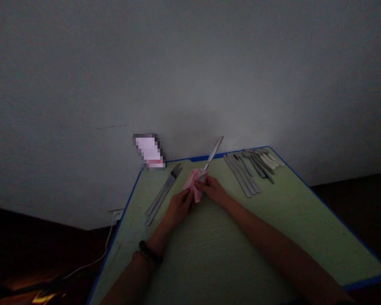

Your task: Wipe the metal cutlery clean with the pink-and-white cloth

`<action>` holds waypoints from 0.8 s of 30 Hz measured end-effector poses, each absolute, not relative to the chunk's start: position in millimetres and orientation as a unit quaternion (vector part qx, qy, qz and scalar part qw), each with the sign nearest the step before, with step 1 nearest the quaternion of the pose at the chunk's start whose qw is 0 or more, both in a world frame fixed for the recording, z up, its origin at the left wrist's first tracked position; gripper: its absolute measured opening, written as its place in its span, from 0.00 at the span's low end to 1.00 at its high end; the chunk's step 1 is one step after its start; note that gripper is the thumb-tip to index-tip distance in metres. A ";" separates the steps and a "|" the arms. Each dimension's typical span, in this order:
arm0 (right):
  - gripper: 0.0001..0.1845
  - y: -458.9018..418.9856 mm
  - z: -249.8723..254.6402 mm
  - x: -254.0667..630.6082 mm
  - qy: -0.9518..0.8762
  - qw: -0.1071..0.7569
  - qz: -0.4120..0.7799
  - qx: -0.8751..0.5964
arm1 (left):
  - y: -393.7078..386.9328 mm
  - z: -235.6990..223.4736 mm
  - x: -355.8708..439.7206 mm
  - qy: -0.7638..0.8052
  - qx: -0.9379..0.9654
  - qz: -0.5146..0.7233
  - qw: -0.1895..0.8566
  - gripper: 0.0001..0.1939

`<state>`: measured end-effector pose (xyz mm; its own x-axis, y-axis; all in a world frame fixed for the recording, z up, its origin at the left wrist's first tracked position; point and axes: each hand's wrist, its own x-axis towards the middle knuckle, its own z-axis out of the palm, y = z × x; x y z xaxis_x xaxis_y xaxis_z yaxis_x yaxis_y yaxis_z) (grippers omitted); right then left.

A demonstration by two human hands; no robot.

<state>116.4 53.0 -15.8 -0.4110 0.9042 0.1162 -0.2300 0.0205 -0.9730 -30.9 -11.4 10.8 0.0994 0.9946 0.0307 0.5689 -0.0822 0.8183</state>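
Observation:
A table knife (214, 152) is held up over the table, its blade pointing away and to the right. A pink cloth (197, 195) is bunched around its lower part. My right hand (213, 189) pinches the cloth against the knife. My left hand (180, 205) is closed at the near end, where the handle is mostly hidden by fingers and cloth. To the left of my hands lie two table knives (162, 195) side by side. On the right, several pieces of cutlery rest in a row, including knives (242, 178) and white-handled pieces (269, 160).
The green table (216, 254) has a blue edge and stands against a grey wall (190, 76). A blurred-out device with a bright screen (150, 150) leans at the back left corner. A white cable (106, 245) runs down beside the table's left edge.

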 end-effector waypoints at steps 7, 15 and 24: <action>0.18 63.6 -20.2 113.8 -0.385 0.540 0.685 -0.300 | -15.9 17.5 -30.5 0.569 0.688 0.317 0.321 0.23; 0.17 65.1 -23.9 117.3 -0.402 0.534 0.679 -0.303 | -17.2 15.0 -28.7 0.541 0.680 0.302 0.393 0.21; 0.16 72.0 -19.1 115.1 -0.295 0.582 0.710 -0.266 | -17.5 17.4 -27.6 0.568 0.706 0.280 0.316 0.22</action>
<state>115.1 72.0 -19.1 -0.1820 0.9827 -0.0336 -0.6686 -0.1487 -0.7286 -27.6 -17.5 17.4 0.1971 0.9797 0.0368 0.6255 -0.1545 0.7648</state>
